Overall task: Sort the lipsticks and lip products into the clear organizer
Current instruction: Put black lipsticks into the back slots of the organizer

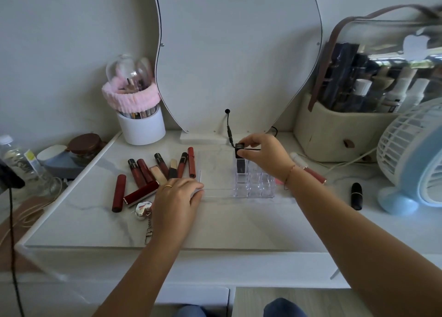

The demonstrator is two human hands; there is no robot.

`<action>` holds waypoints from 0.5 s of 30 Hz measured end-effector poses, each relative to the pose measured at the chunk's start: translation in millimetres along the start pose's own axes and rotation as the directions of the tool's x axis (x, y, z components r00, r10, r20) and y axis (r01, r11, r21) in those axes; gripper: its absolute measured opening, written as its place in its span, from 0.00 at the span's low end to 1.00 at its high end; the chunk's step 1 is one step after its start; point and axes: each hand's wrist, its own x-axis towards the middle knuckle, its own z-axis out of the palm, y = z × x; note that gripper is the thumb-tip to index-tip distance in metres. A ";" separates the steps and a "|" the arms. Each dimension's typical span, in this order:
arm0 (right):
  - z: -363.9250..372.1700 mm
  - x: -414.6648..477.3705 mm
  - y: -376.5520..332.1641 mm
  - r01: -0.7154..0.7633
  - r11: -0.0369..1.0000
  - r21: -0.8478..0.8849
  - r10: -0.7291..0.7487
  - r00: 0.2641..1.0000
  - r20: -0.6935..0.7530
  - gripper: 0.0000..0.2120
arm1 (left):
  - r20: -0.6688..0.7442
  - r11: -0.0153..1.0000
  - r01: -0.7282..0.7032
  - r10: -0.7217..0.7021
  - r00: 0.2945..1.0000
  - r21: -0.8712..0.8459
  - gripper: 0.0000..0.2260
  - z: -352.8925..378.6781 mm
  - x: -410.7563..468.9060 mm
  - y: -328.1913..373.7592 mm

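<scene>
A clear organizer with square cells stands mid-table. My right hand pinches the top of a black square lipstick that stands upright in the organizer's far left cell. My left hand rests palm down on the table at the organizer's left edge, fingers together. Left of it lie several red and dark lip product tubes in a loose fan. A pink lip gloss lies behind my right wrist. A black lipstick lies on the table to the right.
A white brush cup with a pink headband stands back left. A mirror with a cable leans on the wall. A cosmetic bag and a blue fan fill the right. A silver keychain lies near the front.
</scene>
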 end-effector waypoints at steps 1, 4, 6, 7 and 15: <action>0.4 -0.2 0.5 -0.003 1.000 -0.004 0.003 1.000 0.001 0.09 | 0.003 1.000 0.000 0.000 1.000 0.000 0.06 0.1 0.2 -0.4; 1.3 -1.4 2.6 -0.005 0.999 -0.048 0.004 1.000 -0.009 0.09 | 0.003 1.000 -0.005 0.005 1.000 -0.007 0.06 0.5 0.6 -0.8; 1.3 -3.5 4.5 0.006 0.997 -0.074 -0.007 1.000 -0.021 0.12 | 0.000 1.000 -0.004 0.004 1.000 -0.013 0.06 0.4 0.6 -0.5; 0.5 -5.1 5.7 0.009 0.997 -0.073 -0.011 0.999 -0.032 0.14 | 0.000 1.000 -0.005 0.005 1.000 -0.013 0.06 0.1 0.7 -0.2; -52.0 -32.1 31.1 -0.059 0.998 0.023 0.062 0.977 -0.203 0.13 | 0.007 1.000 -0.006 0.006 1.000 -0.003 0.05 -0.3 0.8 -0.6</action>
